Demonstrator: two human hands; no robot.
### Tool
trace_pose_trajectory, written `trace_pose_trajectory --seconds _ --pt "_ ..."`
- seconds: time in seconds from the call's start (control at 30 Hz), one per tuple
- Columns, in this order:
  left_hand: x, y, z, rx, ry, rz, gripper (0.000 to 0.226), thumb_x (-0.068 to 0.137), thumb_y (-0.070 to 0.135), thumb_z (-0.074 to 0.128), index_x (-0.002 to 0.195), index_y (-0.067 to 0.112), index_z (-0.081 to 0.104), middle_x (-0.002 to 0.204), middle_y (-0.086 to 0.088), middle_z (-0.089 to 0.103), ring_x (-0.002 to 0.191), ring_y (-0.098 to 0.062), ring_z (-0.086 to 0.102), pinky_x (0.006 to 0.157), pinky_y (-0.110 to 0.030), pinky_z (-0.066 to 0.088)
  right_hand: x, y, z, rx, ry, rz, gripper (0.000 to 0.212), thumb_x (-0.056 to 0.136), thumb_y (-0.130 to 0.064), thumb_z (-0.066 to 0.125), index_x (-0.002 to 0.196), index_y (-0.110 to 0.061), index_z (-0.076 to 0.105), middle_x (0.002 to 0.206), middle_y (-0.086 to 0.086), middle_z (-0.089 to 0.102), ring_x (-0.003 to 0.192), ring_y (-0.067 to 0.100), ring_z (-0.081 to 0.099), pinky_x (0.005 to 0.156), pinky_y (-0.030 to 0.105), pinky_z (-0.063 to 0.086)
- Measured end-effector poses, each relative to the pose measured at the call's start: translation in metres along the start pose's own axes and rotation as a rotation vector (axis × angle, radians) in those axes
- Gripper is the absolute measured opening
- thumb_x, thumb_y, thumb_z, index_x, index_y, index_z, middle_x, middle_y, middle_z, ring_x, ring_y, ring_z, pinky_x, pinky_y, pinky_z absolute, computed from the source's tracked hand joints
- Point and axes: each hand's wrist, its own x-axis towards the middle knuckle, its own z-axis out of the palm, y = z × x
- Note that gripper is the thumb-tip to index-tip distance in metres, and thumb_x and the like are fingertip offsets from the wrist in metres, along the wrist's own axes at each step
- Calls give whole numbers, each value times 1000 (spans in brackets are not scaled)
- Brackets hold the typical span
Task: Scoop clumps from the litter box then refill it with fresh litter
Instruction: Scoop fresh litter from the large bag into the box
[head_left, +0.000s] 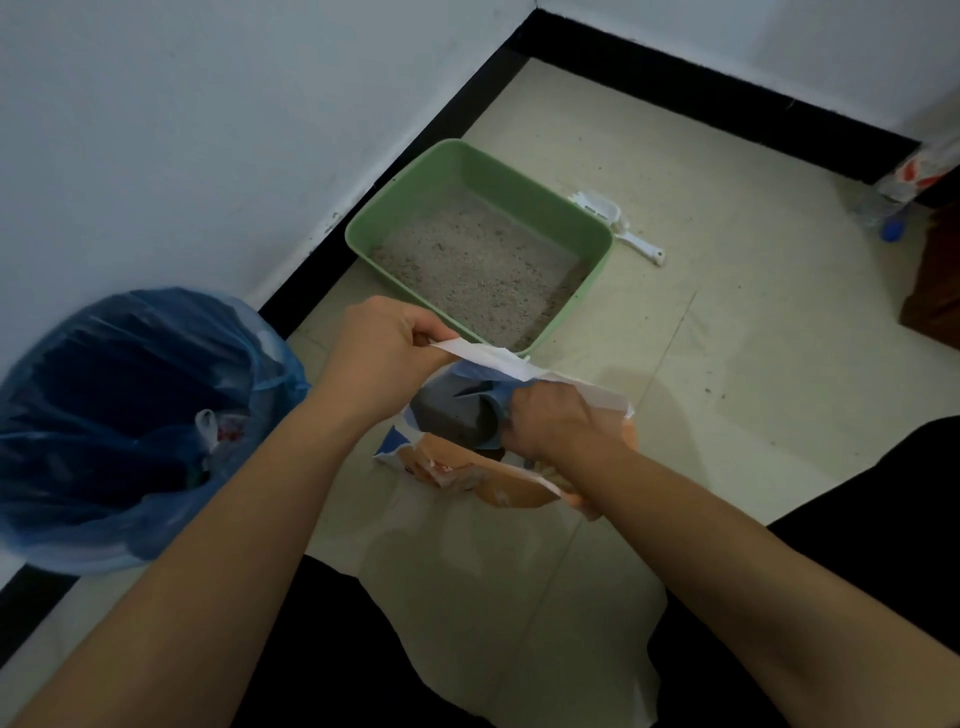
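left hand (387, 348) pinches the white top flap of the orange and white paper litter bag (493, 480) open, right hand (553, 421) is curled round a grey plastic cup (452, 410) inside it, just in front of the green plastic litter box (597, 260). white slotted scoop (618, 223) lies beside the box, so I'd guess scooping's done and the refill's only starting

Box (519, 182): pale green. Litter (478, 265): grey-beige, flecked darker. Scoop (618, 223): white. Bag (493, 483): orange, printed with blue and white patches. Cup (452, 415): dark grey. Liner (104, 493): translucent blue. Floor (727, 322): cream, tiled. Skirting (727, 98): black. Wall (182, 130): white. Cap (892, 230): blue.
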Motion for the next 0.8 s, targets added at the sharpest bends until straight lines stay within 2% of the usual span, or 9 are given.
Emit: trace_pose_trajectory --seconds 0.07,0.17,0.3,0.33,0.4,0.47,0.6,0.67,0.8 --pt "1 5 4 22 -11 7 15 79 16 77 94 13 79 65 9 62 58 -1 55 57 -8 41 0 -1 6 51 -13 20 38 88 -53 55 103 -20 64 100 3 68 91 21 63 85 37 55" --pt "2 7 6 55 -2 15 15 78 16 78 93 14 79 68 3 66 62 -9 59 62 -19 45 2 -2 14 152 -39 28 33 86 -53 53 94 -22 59 95 2 65 84 19 58 78 32 51" --pt "-3 6 3 32 -92 29 14 72 23 83 86 23 80 65 5 69 56 -6 56 56 -22 48 5 1 21 419 -53 -55 43 83 -51 52 121 -32 56 104 -2 64 88 18 64 76 33 56" --pt "-4 6 1 22 -110 28 15 71 25 84 86 23 80 66 8 70 57 -5 58 56 -21 48 4 1 20 433 -58 -68 39 85 -52 51 117 -30 59 101 -2 64 85 17 63 73 32 55" --pt "-3 6 -4 15 -91 25 16 73 27 83 88 21 79 68 11 69 59 -2 61 56 -10 46 -4 3 14 397 -52 -60 32 87 -55 51 88 -26 65 82 -1 64 75 16 59 69 31 50" --pt "0 4 -12 25 -39 4 16 78 26 80 91 17 79 72 11 68 64 3 60 61 -5 44 -13 4 10 427 -49 -69 35 87 -54 54 69 -24 59 65 -4 56 64 12 53 59 27 40" --pt "0 2 -23 43 -16 -34 12 83 23 75 92 15 79 79 6 73 72 0 64 74 -24 54 -29 5 -9 534 -48 -130 34 89 -45 58 64 -22 57 63 -2 53 61 10 50 56 26 35" --pt "-2 5 -26 76 -28 -35 13 86 23 72 94 16 79 84 3 74 75 -5 65 75 -24 52 -37 7 -26 461 -35 -146 37 86 -52 55 65 -23 58 65 -2 54 64 14 53 55 28 39" --pt "3 8 -30 109 -75 -75 17 91 26 66 99 17 78 91 2 75 84 -12 66 76 -27 50 -59 18 -54 350 18 -154 50 77 -66 44 75 -21 65 75 -1 65 75 18 62 69 34 51"
